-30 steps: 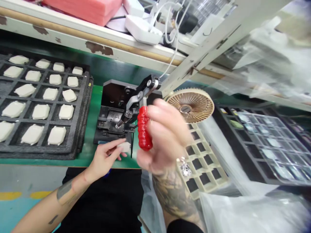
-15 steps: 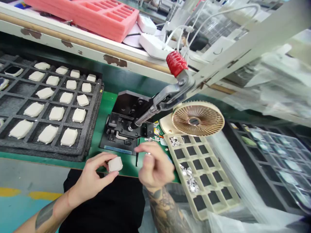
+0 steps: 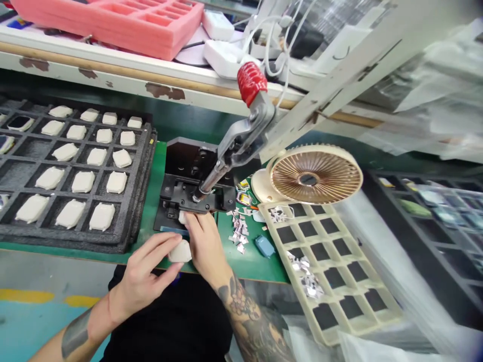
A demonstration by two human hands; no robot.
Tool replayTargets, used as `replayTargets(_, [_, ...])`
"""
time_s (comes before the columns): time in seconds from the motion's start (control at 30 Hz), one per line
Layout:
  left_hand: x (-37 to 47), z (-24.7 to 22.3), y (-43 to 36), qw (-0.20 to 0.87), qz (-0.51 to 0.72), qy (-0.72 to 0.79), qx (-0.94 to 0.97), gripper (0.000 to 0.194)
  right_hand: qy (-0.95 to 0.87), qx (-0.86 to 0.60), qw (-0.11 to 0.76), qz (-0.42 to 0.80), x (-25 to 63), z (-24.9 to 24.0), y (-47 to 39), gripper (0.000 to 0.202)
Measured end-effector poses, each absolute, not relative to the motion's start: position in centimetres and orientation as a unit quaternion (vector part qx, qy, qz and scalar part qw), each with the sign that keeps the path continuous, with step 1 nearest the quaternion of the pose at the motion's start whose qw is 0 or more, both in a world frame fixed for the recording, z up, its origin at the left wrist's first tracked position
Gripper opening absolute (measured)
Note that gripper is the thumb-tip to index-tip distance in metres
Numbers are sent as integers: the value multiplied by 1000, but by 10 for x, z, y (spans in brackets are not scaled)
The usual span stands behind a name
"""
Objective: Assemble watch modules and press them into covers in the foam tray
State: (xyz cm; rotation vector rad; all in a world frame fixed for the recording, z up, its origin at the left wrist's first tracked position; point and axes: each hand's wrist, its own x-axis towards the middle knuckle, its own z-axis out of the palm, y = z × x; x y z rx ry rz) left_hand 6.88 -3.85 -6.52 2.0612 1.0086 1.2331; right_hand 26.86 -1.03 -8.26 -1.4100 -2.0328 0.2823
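Between the thumb and fingers of my left hand (image 3: pixel 149 269) is a white rounded-square piece (image 3: pixel 180 251), held at the front edge of the green mat (image 3: pixel 226 259). My right hand (image 3: pixel 207 246) reaches under the black clamp press (image 3: pixel 194 196), its fingertips at a white piece (image 3: pixel 182 217) in the press's lower part. Those fingertips are partly hidden, so their grip is unclear. Rising from the press is a metal lever with a red-wrapped handle (image 3: pixel 251 83). Similar white pieces sit in the dark foam tray (image 3: pixel 130 201) on the left.
A beige fan (image 3: pixel 315 173) stands right of the press. Small silver parts (image 3: pixel 239 229) and a blue block (image 3: pixel 264 246) lie on the mat. A cream compartment tray (image 3: pixel 315 322) overhangs the front right. Pink foam (image 3: pixel 166 37) rests on the shelf above.
My right hand has moved left and up under the press, uncovering the silver parts and blue block. The lever handle stands more upright. My left hand still holds its white piece.
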Motion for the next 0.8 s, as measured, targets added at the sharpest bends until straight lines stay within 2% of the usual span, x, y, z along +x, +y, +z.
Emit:
replayTargets(0.13, [73, -65, -21, 176, 360, 453, 796, 48, -723, -536, 417, 128, 282, -84, -50, 67])
replayTargets(0.27, [95, -61, 14, 67, 202, 499, 840, 30, -683, -575, 427, 142, 296, -85, -66, 60])
replayTargets(0.37, [109, -58, 33, 61, 101, 504, 855, 31, -681, -584, 420, 138, 304, -85, -71, 59])
replayTargets(0.43, [113, -56, 36, 82, 79, 496, 861, 32, -681, -587, 418, 130, 308, -84, -74, 59])
replayTargets(0.53, [109, -49, 23, 156, 125, 471, 859, 38, -686, -581, 426, 101, 306, -81, -77, 62])
replayTargets(0.63, [101, -34, 0, 372, 251, 392, 803, 48, -719, -532, 445, 44, 297, -73, -70, 68])
replayTargets(0.7, [96, -23, -13, 516, 350, 358, 695, 37, -763, -470, 445, -2, 291, -61, -57, 70])
replayTargets(0.77, [88, -11, -23, 571, 431, 369, 593, 17, -800, -397, 448, -42, 290, -41, -38, 67])
replayTargets(0.8, [81, -6, -27, 569, 461, 377, 567, 14, -803, -376, 459, -45, 292, -27, -27, 65])
